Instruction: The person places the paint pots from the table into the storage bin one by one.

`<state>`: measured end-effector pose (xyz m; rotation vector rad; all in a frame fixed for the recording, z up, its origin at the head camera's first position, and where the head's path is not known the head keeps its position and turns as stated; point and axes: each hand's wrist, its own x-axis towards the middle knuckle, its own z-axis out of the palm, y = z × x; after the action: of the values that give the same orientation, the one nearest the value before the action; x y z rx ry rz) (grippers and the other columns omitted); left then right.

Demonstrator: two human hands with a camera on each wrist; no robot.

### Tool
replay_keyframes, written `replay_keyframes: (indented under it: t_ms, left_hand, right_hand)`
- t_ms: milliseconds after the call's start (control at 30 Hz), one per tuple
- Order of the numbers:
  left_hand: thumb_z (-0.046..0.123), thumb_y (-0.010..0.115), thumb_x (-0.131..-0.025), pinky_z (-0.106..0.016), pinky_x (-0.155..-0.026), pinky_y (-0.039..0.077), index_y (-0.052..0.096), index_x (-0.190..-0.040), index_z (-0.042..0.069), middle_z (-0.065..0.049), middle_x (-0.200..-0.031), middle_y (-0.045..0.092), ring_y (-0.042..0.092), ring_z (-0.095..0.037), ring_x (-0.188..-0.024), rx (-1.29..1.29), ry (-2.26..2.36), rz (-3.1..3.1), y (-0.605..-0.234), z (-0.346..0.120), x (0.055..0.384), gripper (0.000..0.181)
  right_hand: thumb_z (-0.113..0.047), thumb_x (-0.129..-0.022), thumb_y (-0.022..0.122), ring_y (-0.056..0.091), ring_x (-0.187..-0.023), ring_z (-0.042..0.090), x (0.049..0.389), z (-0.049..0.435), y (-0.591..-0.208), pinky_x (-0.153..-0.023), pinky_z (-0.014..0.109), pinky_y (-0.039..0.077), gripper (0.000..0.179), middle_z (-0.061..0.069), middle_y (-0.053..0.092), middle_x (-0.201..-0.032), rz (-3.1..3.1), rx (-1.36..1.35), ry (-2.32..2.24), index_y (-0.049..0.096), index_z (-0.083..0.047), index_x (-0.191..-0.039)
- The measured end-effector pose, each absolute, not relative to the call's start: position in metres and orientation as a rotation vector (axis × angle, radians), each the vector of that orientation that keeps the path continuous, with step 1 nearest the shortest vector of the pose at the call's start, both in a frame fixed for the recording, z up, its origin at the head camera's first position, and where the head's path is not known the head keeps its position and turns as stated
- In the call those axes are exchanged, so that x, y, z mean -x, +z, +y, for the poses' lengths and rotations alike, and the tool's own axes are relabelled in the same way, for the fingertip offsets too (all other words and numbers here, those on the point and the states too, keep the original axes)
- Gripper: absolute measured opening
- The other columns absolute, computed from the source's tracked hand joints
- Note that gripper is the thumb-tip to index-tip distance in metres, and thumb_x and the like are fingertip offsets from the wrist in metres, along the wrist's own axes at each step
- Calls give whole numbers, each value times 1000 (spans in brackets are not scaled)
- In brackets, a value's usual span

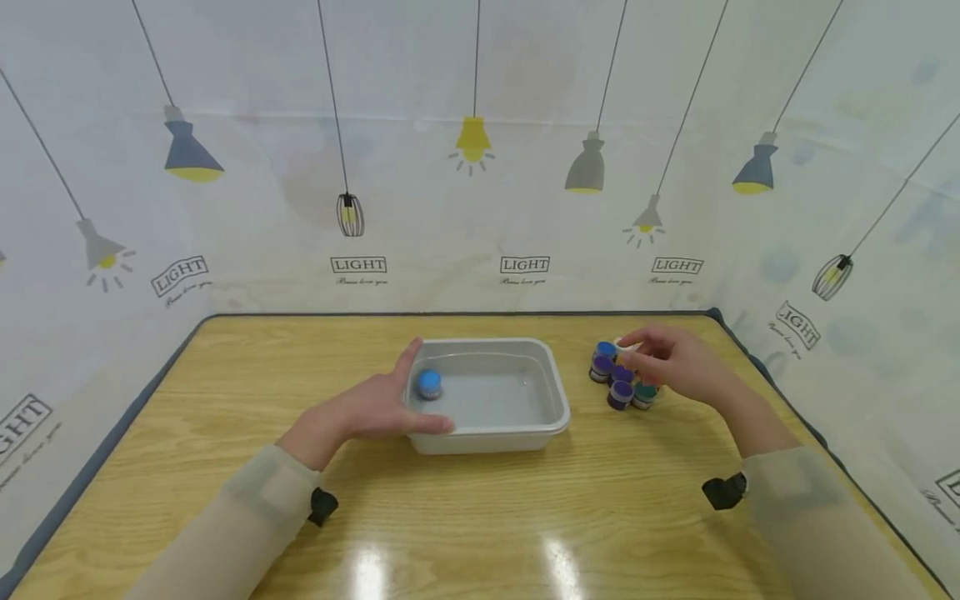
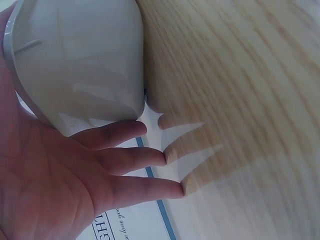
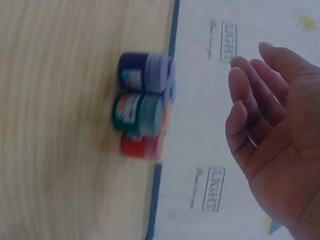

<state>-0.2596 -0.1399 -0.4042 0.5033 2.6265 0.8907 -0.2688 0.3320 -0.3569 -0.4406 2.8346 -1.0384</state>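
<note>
The left hand (image 1: 371, 407), straight-fingered, touches a white tub (image 1: 480, 432) with a blue jar (image 1: 430, 384) inside; the right hand (image 1: 682, 364), relaxed and released, hovers over clustered jars (image 1: 620, 394).

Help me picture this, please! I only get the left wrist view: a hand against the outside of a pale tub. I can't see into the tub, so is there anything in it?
Observer: Yes, the head view shows one small blue-lidded jar inside the tub, at the end where the left hand is.

Operator: Oh, lovely! And where is the person's other hand? There's no trace of it here.

Observer: In the head view, the right hand is at a cluster of small jars on the table, to the right of the tub.
</note>
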Motion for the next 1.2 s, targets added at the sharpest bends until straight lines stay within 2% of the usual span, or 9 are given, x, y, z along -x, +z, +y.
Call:
replay_keyframes:
  t_ms: [167, 300, 467, 700, 967, 1200]
  left_hand:
    - [77, 83, -81, -58, -118, 48, -12, -177, 18, -30, -153, 60, 64, -34, -126, -503, 903, 2618, -404, -140, 259, 147]
    - [77, 83, -81, -57, -116, 48, -11, -177, 18, -29, -151, 61, 65, -33, -124, -505, 905, 2621, -404, -140, 259, 146]
    - [77, 83, -82, -57, -117, 48, -11, -177, 19, -29, -152, 61, 65, -34, -125, -500, 901, 2618, -403, -139, 258, 146]
    - [76, 83, -82, -58, -118, 47, -10, -177, 17, -31, -151, 61, 65, -36, -127, -512, 910, 2625, -401, -139, 255, 145]
    - [77, 83, -82, -58, -118, 48, -11, -177, 18, -30, -152, 60, 65, -34, -126, -503, 915, 2615, -403, -140, 257, 146]
    - [77, 82, -82, -58, -117, 48, -12, -177, 19, -30, -153, 60, 65, -34, -126, -499, 904, 2615, -402, -140, 257, 146]
  right_hand:
    - [-31, -111, 69, 66, -73, 24, 267, 359, -372, -66, 35, 56, 36, 13, 75, -92, 2840, 445, -994, 71, -6, -137]
    - [-36, -109, 72, 67, -73, 30, 266, 374, -383, -61, 36, 53, 35, 12, 75, -93, 2827, 368, -936, 74, -10, -133]
    - [-38, -107, 74, 64, -74, 26, 266, 386, -398, -62, 35, 52, 39, 11, 73, -98, 2764, 284, -906, 72, -13, -137]
    - [-30, -106, 76, 63, -77, 24, 266, 386, -406, -66, 34, 56, 44, 11, 72, -103, 2746, 323, -933, 68, -10, -144]
    - [-31, -108, 73, 63, -75, 22, 268, 384, -410, -64, 32, 53, 44, 7, 72, -100, 2763, 339, -860, 67, -12, -147]
    - [-26, -106, 74, 63, -75, 23, 265, 385, -405, -65, 33, 54, 46, 9, 71, -101, 2708, 316, -890, 66, -11, -149]
